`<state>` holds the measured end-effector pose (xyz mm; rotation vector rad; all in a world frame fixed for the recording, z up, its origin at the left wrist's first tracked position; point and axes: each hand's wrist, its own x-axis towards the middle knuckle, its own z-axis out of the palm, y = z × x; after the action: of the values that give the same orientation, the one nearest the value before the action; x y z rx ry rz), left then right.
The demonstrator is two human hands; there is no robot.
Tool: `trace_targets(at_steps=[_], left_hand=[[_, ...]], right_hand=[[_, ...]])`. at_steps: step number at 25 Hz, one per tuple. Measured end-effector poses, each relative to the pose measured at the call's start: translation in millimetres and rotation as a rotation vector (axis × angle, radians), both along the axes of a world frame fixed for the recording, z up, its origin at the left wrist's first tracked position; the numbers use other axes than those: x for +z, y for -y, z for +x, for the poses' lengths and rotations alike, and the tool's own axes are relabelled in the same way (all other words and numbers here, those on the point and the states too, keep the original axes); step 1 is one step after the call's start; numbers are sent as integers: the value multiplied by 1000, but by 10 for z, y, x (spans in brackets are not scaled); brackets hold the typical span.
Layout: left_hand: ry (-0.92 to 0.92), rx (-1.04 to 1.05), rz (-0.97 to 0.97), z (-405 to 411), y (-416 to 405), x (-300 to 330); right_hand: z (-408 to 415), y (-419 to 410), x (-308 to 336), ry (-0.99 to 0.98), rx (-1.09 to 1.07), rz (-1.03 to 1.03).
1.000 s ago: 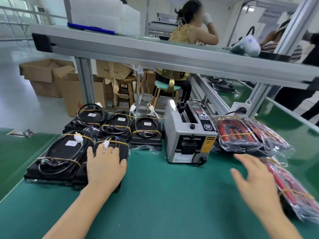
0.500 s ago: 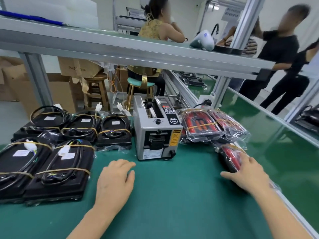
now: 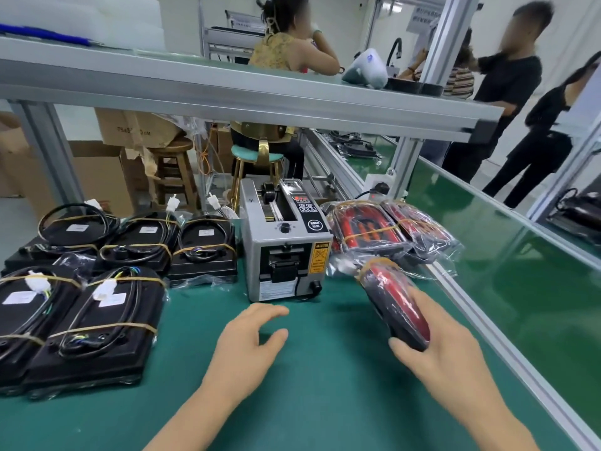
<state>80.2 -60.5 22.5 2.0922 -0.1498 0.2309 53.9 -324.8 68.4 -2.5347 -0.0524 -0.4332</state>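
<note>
Grey aluminium overhead shelf spans the green-matted workbench. Behind and below that shelf: round wooden stool, teal-seated gold-legged stool, brown cardboard boxes, pale glossy floor. Right of the shelf a second green-topped line runs away; white wall above it, light even and bright.

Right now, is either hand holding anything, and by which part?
Right hand grips the red-and-black lamp unit by its near end; left hand holds nothing.
</note>
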Motion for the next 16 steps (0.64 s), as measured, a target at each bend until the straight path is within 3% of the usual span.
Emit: trace_targets(at_steps=[4,7,10,13,16], left_hand=[[-277,-229,-553,49,197,224],[-351,-396,-914,97,224,366],[-255,-316,-943,115,141,423],[-57,-227,-785,86,17,400],[48,-227,-686,-12,-59,399]], right_hand=[[-59,-214,27,-166,440,1010],[-78,-452,-91,-404,752,1302],[6,-592,-156,-436,745,1227],[184,-634,50,-194,494,982],[314,-749,277,-37,584,758]])
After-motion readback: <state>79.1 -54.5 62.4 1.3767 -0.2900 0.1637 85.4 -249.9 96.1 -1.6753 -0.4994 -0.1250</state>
